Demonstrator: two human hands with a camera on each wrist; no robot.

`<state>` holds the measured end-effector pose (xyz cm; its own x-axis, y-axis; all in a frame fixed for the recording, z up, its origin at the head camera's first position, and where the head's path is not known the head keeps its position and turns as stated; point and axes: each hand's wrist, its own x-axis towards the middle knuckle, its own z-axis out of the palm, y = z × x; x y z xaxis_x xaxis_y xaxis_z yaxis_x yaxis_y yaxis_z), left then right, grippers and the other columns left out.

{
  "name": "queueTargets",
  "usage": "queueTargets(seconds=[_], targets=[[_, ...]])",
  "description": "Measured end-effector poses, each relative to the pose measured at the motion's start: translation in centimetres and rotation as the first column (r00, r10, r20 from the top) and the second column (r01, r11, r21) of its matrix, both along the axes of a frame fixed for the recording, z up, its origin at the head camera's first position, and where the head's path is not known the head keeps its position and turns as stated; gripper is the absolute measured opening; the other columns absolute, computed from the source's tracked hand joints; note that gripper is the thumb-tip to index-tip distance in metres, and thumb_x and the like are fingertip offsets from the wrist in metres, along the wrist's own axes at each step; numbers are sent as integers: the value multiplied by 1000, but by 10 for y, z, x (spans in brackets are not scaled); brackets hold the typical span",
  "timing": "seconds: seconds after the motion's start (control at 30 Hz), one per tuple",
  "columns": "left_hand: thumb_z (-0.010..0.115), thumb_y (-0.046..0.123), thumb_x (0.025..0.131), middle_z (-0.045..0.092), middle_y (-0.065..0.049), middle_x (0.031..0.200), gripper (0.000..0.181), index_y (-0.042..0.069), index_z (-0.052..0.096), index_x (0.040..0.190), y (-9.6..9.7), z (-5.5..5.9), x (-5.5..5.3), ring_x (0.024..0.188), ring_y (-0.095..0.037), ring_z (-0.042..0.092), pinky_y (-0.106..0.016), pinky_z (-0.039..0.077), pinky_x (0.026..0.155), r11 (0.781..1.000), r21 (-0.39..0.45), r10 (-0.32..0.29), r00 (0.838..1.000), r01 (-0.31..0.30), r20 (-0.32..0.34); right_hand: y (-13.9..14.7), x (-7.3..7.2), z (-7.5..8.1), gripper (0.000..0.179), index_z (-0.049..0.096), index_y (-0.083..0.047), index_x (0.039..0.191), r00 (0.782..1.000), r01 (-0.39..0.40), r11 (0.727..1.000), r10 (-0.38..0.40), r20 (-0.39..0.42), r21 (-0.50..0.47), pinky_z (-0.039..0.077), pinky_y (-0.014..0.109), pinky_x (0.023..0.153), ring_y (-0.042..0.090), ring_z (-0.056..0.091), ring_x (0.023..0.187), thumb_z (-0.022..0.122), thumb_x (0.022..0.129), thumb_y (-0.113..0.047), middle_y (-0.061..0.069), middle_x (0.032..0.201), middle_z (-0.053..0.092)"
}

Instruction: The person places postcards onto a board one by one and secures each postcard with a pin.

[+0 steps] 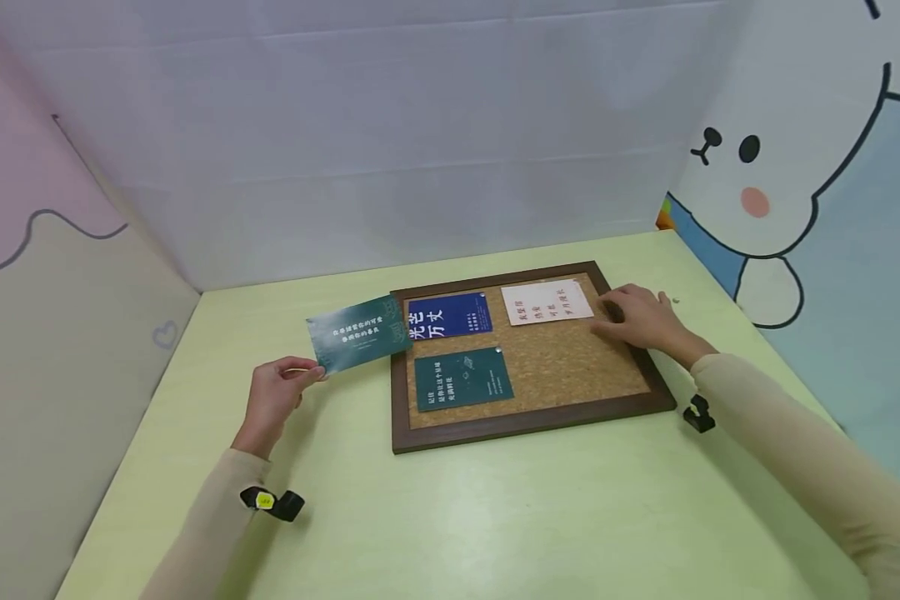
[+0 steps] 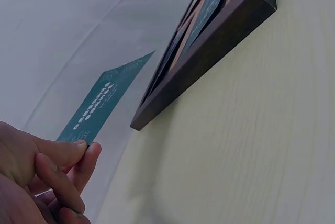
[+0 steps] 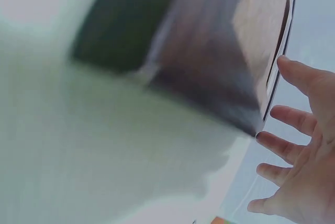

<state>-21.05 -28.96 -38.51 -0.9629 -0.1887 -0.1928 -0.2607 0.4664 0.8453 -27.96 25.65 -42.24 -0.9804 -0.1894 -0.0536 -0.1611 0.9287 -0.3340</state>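
Observation:
My left hand (image 1: 276, 400) pinches a dark green card (image 1: 360, 335) with white writing by its near corner, between thumb and fingers. The card is held tilted, and its far end overlaps the left frame edge of the corkboard (image 1: 570, 367) in the head view. My right hand (image 1: 641, 318) is at the board's right edge, thumb and fingers spread apart with nothing between them; in the right wrist view the fingertips (image 3: 267, 137) are by the frame's corner. On the cork are a blue card (image 1: 453, 315), a white card (image 1: 547, 302) and another green card (image 1: 463, 379).
The brown-framed board lies on a pale yellow-green table (image 1: 540, 517). A white sheet (image 1: 390, 150) hangs behind it. A small object (image 1: 676, 300) lies on the table past my right hand. Small pins (image 1: 498, 351) show at the cards' upper edges.

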Motion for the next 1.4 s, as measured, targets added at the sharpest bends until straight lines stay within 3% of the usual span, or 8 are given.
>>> queueTargets(seconds=[0.5,0.7,0.87,1.27,1.4], targets=[[70,24,91,76,-6,95,25,3,70,105,50,-6,-3,56,-11,41,-24,30,47,995,64,-72,997,70,23,38,12,-3,66,51,0,137,1000,16,1000,-16,-1,22,12,79,101,48,35,133,59,93,-49,31,142,42],[71,24,90,76,-8,95,22,5,72,102,77,-4,-5,76,-24,53,-24,32,49,993,82,-88,996,86,26,51,16,-3,67,50,0,137,999,32,999,-32,5,20,12,80,101,49,34,132,58,94,-51,32,142,41],[72,23,89,75,-9,95,20,6,73,98,100,-5,-7,84,-30,54,-25,33,51,991,95,-101,994,98,28,58,17,-3,65,50,0,137,998,57,998,-58,24,28,12,79,101,50,33,133,58,94,-48,32,143,39],[73,20,88,72,-6,96,13,7,75,91,153,-10,-5,94,-21,66,-34,47,76,972,138,-192,981,189,10,75,20,-9,61,51,0,135,996,92,995,-92,-1,30,12,80,100,51,34,130,60,93,-43,33,140,41],[74,20,88,74,-5,93,12,8,76,88,167,-12,-4,89,-20,62,-31,46,68,965,137,-227,974,225,-1,80,22,-8,63,51,1,136,995,103,994,-104,7,41,14,79,100,51,34,130,60,93,-44,33,140,40]])
